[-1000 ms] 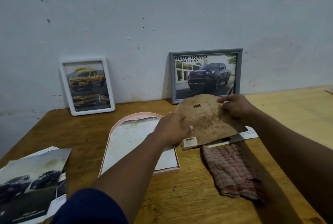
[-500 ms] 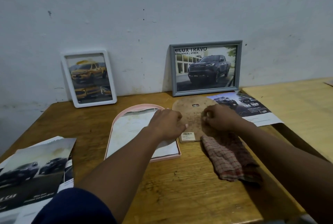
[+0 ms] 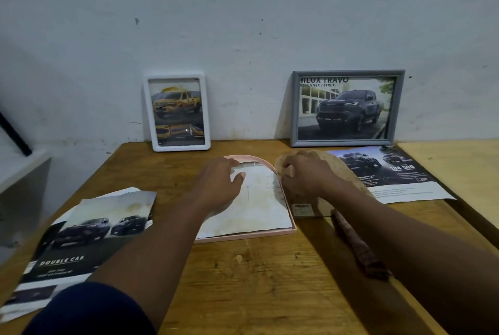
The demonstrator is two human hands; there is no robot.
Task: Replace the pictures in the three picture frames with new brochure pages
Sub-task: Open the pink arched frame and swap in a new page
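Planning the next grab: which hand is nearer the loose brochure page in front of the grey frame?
Right. The right hand is on the brown backing board, just left of the brochure page; the left hand lies farther left, on the paper in the pink frame.

A white frame [image 3: 149,114] and a grey frame [image 3: 296,108], each showing a pickup, lean against the wall, while a pink arched frame [image 3: 244,237] lies flat on the surface holding a stained pale sheet [image 3: 260,201], a brown backing board [image 3: 349,174] just beside it, with brochure pages [image 3: 89,237] at the left and another brochure page [image 3: 393,176] at the right.
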